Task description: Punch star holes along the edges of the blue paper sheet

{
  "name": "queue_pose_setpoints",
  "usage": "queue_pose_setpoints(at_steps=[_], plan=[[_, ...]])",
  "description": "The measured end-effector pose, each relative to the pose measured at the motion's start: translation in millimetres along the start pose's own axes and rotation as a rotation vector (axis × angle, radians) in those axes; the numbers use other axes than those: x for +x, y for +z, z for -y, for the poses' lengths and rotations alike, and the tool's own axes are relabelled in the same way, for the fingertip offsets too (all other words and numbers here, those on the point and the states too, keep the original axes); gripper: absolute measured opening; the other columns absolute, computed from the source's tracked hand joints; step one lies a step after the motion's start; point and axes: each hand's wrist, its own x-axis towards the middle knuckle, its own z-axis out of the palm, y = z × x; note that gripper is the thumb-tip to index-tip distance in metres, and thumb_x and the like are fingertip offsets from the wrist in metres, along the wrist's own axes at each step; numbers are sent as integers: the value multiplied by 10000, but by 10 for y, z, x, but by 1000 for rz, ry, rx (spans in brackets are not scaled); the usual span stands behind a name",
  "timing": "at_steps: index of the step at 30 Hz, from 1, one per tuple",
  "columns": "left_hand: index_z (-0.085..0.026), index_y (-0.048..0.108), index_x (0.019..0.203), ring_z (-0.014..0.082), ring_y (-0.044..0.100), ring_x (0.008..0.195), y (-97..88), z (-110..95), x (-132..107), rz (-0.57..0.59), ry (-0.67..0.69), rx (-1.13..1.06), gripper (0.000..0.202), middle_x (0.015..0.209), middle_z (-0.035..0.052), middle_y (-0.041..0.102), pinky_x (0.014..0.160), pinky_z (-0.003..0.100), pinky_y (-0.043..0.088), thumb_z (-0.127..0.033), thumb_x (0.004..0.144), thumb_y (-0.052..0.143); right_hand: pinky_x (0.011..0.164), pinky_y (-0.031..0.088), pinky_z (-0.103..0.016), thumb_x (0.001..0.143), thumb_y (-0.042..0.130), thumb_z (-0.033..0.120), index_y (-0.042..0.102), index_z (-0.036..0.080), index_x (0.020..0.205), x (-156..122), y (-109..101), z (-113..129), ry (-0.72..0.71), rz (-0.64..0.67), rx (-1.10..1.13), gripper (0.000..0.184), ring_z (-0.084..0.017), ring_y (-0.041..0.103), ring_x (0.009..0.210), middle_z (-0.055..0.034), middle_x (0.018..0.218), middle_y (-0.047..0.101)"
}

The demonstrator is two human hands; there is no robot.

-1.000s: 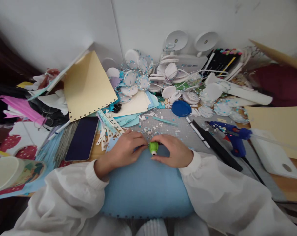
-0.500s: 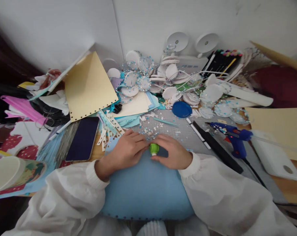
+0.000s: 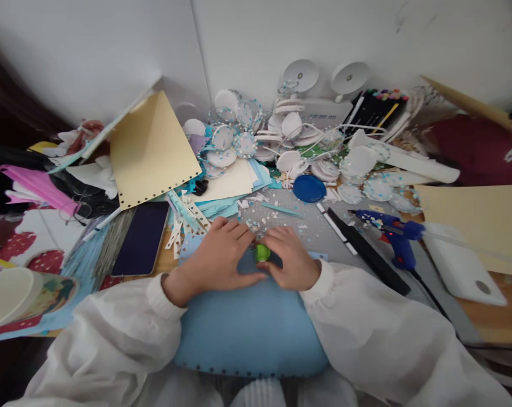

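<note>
A sheet of light blue paper [image 3: 251, 333] lies under both hands and drops over the table's front edge, with a row of small punched shapes along its near edge. At its far edge sits a small green craft punch [image 3: 263, 252]. My right hand [image 3: 292, 257] is closed around the punch, fingers on the far side and thumb at the near side. My left hand [image 3: 217, 254] holds the paper beside the punch, its fingers bent over the far edge and its thumb stretched across the sheet. The left fingertips are partly hidden.
Paper scraps [image 3: 256, 217] lie behind the hands. To the right are a blue glue gun [image 3: 402, 229] and a long black object [image 3: 366, 249]. A phone [image 3: 141, 240] and paper cup [image 3: 14, 294] stand left. White discs [image 3: 222, 138] pile at the back.
My left thumb has moved away from its fingers toward the right thumb. My right hand's grip on the punch has tightened. The view has shifted slightly.
</note>
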Motion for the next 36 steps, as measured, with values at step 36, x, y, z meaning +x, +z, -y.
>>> queue_pose_setpoints(at_steps=[36], plan=[[-162, 611, 686, 211, 573, 747, 6, -54, 209, 114, -9, -60, 421, 703, 44, 619, 749, 357, 340, -581, 726, 618, 805, 319, -392, 737, 613, 284, 559, 191, 800, -27, 22, -84, -18, -89, 131, 124, -216, 487, 762, -28, 753, 552]])
